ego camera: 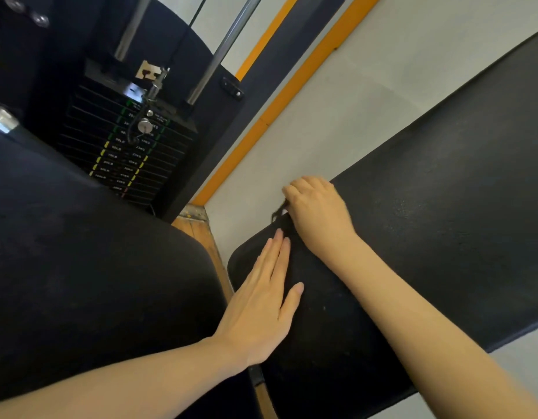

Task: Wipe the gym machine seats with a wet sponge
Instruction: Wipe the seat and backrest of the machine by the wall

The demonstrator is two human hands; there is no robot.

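Pressing flat, fingers straight, left hand (263, 300) on black seat pad (428, 237); right hand (317, 211) curling over pad's edge, grip on dark sponge (278, 211); weight stack (125, 146) beyond.

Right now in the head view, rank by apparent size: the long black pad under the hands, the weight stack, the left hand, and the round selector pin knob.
1. Long black pad
2. Weight stack, though it is farther away, so only apparent
3. Left hand
4. Selector pin knob
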